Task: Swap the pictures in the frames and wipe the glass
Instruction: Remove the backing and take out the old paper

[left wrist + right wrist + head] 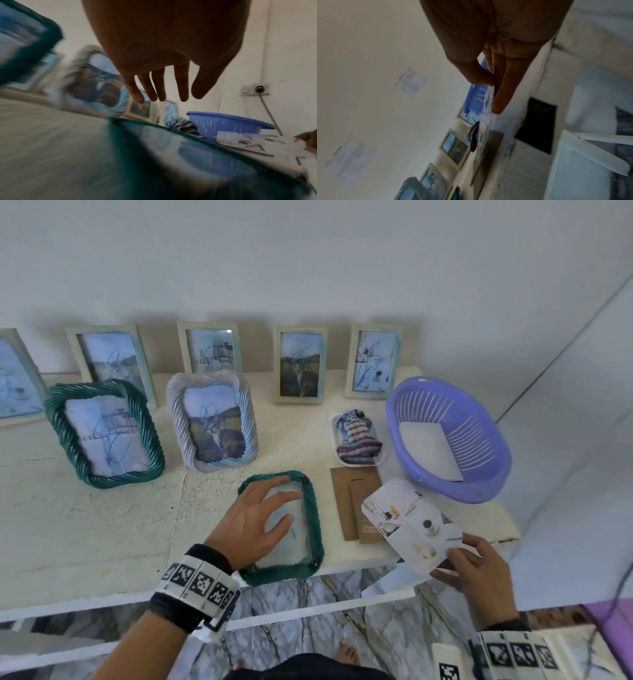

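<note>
A green twisted frame [313,508] lies flat at the shelf's front edge, back open, pale glass showing inside. My left hand [260,518] hovers over it with fingers spread; in the left wrist view the fingers [183,86] hang straight above the green frame [130,129], apart from it. My right hand [476,570] pinches a printed picture [411,522] by its near corner, held in the air right of the frame. In the right wrist view the thumb and fingers [501,94] clamp the picture's edge [485,117]. A brown backing board [346,501] lies between frame and picture.
A striped cloth [358,436] sits on a white tray. A purple basket [479,487] holds a white sheet at the right. A green frame [102,433] and a lilac frame [212,422] stand behind; several pale frames [299,364] lean on the wall.
</note>
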### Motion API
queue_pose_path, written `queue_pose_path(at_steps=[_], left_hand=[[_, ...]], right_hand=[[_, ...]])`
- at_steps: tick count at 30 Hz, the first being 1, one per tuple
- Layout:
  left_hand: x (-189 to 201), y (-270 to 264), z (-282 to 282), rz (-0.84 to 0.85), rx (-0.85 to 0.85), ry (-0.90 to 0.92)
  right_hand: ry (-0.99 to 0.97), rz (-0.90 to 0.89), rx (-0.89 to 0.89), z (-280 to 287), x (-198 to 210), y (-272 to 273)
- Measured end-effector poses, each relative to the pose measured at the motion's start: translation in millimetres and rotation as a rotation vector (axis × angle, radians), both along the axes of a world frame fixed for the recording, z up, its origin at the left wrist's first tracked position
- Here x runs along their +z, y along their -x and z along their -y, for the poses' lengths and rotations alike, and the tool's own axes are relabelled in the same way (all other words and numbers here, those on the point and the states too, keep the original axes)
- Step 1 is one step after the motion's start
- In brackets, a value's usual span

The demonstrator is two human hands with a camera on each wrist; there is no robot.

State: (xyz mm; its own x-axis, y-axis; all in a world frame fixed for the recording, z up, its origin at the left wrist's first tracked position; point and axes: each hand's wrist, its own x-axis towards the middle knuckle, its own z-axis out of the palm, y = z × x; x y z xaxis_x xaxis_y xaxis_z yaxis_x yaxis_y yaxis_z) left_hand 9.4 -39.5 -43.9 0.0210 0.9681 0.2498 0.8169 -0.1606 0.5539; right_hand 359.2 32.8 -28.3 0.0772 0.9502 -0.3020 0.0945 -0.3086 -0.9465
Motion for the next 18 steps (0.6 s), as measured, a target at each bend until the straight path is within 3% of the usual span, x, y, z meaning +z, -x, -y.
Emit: queue_pose_path(at_steps=[6,10,14,18], left_hand=[[30,-87,-99,-0.126,-0.226,-0.041],[38,-132,-150,-0.281,-0.239,0.047],[36,-143,-171,-0.348,-0.208,0.099],[39,-138,-177,-0.273,-0.234,0.029]], right_hand=[[0.070,-0.050,-0.146,2,-12,-51],[0.020,-0.014,-0.166,0,-15,-71],[0.013,0.072,-0.081,-6,-19,-80],[-0.162,0.471,0.145,-13,-26,-81]])
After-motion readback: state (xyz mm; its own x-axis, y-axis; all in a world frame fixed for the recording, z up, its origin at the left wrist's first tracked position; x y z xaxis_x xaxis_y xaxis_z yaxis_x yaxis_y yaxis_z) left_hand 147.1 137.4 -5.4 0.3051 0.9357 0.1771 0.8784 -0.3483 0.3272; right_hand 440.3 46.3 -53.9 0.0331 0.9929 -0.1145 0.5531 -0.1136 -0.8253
